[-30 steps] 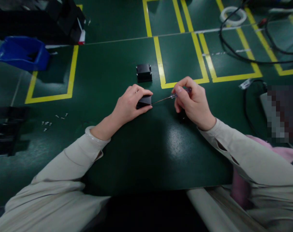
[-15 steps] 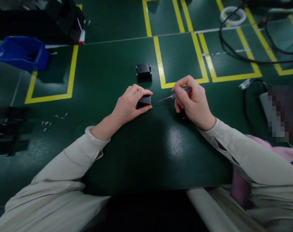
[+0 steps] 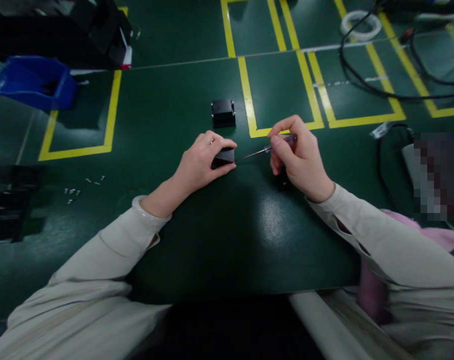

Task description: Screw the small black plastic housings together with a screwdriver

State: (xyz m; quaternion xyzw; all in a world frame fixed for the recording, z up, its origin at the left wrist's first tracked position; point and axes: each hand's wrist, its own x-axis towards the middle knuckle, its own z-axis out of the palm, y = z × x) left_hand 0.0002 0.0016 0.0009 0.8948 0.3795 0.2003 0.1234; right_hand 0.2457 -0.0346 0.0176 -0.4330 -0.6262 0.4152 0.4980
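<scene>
My left hand (image 3: 200, 159) is closed around a small black block (image 3: 224, 156) on the green table, thumb on its near side and fingers on its far side. In my right hand (image 3: 296, 157) is a screwdriver (image 3: 267, 149) with a clear purplish handle. Its thin shaft points left, and the tip meets the block's right near corner, by my left thumb; a screw there is too small to make out. Just beyond my left hand stands a second black block (image 3: 223, 112) with silver screws at its sides. Another dark part (image 3: 284, 182) lies partly hidden under my right hand.
Several loose screws (image 3: 72, 191) lie on the left, near a group of black parts (image 3: 10, 205). Further back stands a blue bin (image 3: 34, 82). A white tape roll (image 3: 361, 25) and black cables (image 3: 362, 82) occupy the back right. Yellow tape marks the table.
My right hand's fingers have shifted very slightly on the screwdriver handle. The tip stays at the block's corner, and my left hand keeps its hold.
</scene>
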